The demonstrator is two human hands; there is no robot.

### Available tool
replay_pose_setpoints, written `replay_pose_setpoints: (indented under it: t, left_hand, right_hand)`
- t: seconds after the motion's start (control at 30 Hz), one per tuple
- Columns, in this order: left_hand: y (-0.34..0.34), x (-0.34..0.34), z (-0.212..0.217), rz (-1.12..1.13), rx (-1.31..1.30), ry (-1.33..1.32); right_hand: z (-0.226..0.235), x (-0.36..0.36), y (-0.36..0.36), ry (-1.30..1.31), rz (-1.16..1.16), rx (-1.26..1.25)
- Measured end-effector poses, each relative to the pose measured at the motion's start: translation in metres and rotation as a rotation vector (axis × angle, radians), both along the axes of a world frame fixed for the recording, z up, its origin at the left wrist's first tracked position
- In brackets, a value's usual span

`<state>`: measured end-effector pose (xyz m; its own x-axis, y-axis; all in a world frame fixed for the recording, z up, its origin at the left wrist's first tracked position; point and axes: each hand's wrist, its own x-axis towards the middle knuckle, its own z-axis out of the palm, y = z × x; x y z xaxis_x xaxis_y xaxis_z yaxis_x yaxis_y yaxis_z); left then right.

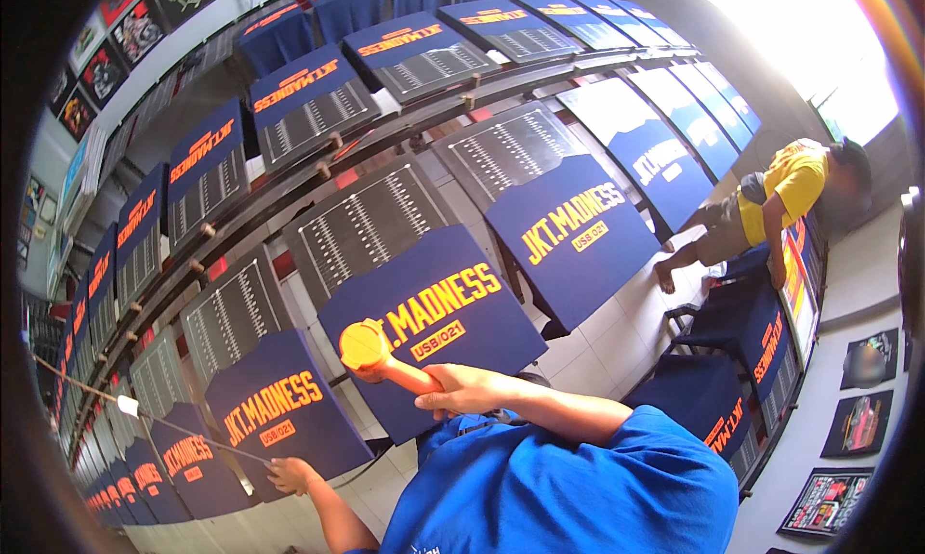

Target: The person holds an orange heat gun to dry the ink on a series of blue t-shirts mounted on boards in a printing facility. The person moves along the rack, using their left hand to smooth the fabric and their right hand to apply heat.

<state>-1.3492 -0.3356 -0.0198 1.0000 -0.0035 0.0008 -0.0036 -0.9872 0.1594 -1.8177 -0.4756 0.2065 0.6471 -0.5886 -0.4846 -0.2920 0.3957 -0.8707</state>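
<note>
My right hand [462,388] is closed round the handle of an orange hand dryer [364,345] with a rounded head. The dryer is over a navy shirt panel [434,308] with orange and yellow lettering, laid on a dark board, and covers part of the print. Lower left, the fingers of my left hand [289,476] are closed on a thin cord [217,443]. That cord runs up to the left past a small white piece [127,406]. Beside my left hand lies another printed navy panel [270,395].
Long rows of dark boards with navy panels [578,226] curve around me on racks. At the right a person in a yellow shirt [798,178] bends over a framed screen [798,282]. Pale floor tiles [617,342] show between the racks. Pictures [860,424] hang on the wall.
</note>
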Motion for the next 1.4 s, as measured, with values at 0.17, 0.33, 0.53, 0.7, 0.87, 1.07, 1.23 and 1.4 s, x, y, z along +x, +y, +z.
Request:
replay_pose_setpoints:
  t: [0.17,0.33,0.53,0.7,0.87,1.07,1.23,1.4]
  left_hand:
    - [0.047,-0.017,-0.031,-0.405,-0.171,-0.19]
    - [0.06,-0.138,-0.025,-0.398,-0.637,0.013]
    - [0.003,-0.356,0.074,-0.407,-1.045,0.178]
    - [-0.06,-0.508,0.18,-0.565,-1.194,0.359]
    - [-0.078,-0.611,0.21,-0.797,-1.21,0.496]
    - [-0.083,-0.67,0.183,-0.951,-1.116,0.725]
    - [-0.107,-0.627,0.123,-0.918,-0.941,0.66]
    - [-0.155,-0.564,0.078,-0.745,-0.958,0.724]
  right_hand:
    - [-0.016,-0.096,-0.02,-0.208,-0.207,0.109]
    - [-0.035,-0.242,-0.027,-0.39,-0.511,0.407]
    - [-0.036,-0.408,-0.042,-0.155,-0.562,0.225]
    - [-0.029,-0.509,-0.058,-0.067,-0.598,0.045]
    - [-0.006,-0.549,-0.093,0.051,-0.684,-0.029]
    - [0.01,-0.565,-0.124,0.075,-0.725,-0.127]
    - [0.02,-0.567,-0.151,0.132,-0.666,-0.178]
    - [0.002,-0.558,-0.165,0.218,-0.724,-0.256]
